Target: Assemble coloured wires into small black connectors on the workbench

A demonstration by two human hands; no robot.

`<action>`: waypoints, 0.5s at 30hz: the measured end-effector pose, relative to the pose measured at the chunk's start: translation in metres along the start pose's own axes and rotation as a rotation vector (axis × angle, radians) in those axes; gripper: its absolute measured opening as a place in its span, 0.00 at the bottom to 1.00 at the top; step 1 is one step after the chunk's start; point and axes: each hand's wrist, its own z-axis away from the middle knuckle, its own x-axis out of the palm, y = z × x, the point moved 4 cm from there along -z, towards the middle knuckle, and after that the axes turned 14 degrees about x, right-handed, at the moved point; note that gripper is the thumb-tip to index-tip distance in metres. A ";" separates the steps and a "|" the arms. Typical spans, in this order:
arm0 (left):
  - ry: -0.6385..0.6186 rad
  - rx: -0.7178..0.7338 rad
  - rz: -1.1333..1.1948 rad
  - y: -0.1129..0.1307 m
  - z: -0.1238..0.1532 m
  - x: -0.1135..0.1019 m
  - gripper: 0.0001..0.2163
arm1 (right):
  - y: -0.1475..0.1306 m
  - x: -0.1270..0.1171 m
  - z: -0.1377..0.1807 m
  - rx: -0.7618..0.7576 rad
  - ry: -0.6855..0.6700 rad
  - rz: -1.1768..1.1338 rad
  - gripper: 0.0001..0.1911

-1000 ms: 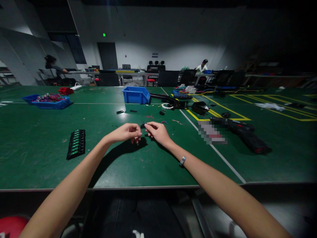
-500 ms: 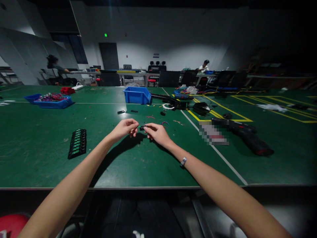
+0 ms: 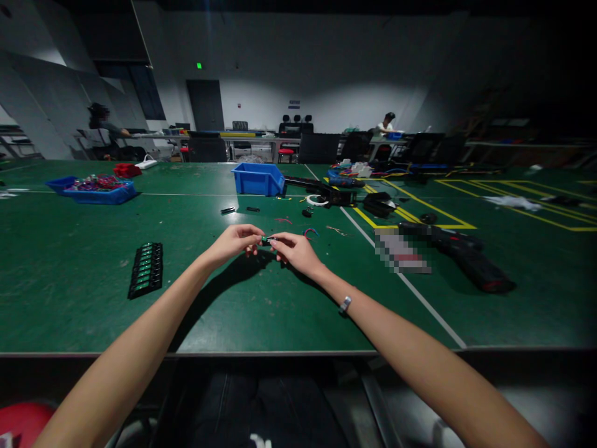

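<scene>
Above the green tabletop, my left hand (image 3: 239, 241) and my right hand (image 3: 297, 251) meet fingertip to fingertip. Between them is a small green piece (image 3: 264, 239), pinched by the thumb and fingers of my left hand. The fingers of my right hand are closed on a small black part (image 3: 269, 241), largely hidden by the fingertips. The two pieces touch or overlap; which, I cannot tell. Left of my left forearm lies a black rack (image 3: 159, 269) with a row of several green pieces.
Beyond my hands stand a blue bin (image 3: 257, 180) and two small black parts, with loose wires (image 3: 310, 233) nearby. A blue tray (image 3: 103, 196) of red and purple items sits far left. On the right lies a black power tool (image 3: 471, 258). Two people work at back tables.
The fingertips of my left hand have moved slightly right, closing the gap to my right hand. The green piece now shows against the black part.
</scene>
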 end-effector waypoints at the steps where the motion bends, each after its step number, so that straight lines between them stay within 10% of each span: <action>1: 0.002 0.011 -0.017 0.001 0.000 0.000 0.15 | 0.000 0.000 0.000 -0.003 -0.003 -0.001 0.21; 15: 0.069 0.090 -0.073 0.001 -0.003 -0.003 0.17 | -0.003 0.003 0.001 0.048 -0.041 -0.069 0.23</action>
